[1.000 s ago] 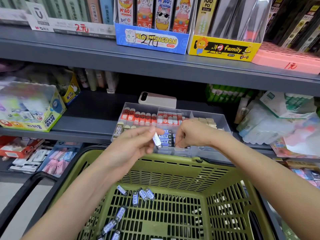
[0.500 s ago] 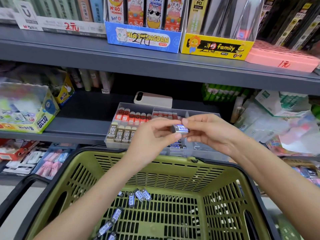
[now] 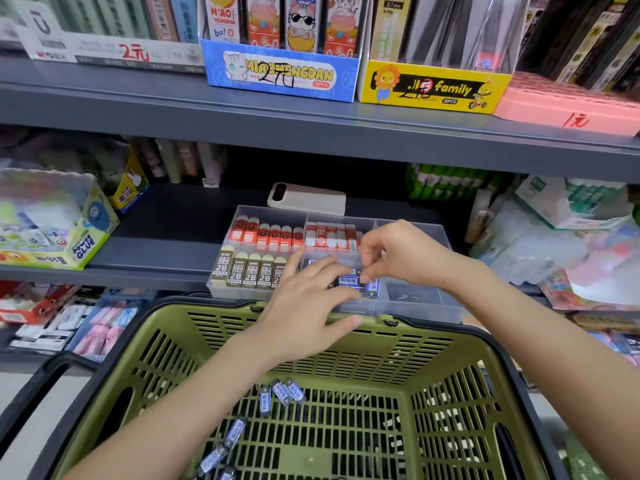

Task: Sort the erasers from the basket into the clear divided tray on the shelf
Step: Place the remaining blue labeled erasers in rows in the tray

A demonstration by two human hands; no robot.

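Placing step: my right hand [image 3: 398, 258] pinches a blue eraser [image 3: 347, 281] into the tray [image 3: 420, 299]; my left hand [image 3: 304, 306] lies flat and empty. Next, I judge: release, then fetch from the basket [image 3: 450, 375] at six o'clock.

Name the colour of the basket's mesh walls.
Olive green. The basket shows best in the head view.

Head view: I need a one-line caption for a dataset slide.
Right hand pinches a blue-sleeved eraser in the clear divided tray, open left hand beside it, beyond the green basket.

Blue erasers [image 3: 282, 392] loose in green basket [image 3: 433, 332]; tray [image 3: 424, 306] seemingly part-filled.
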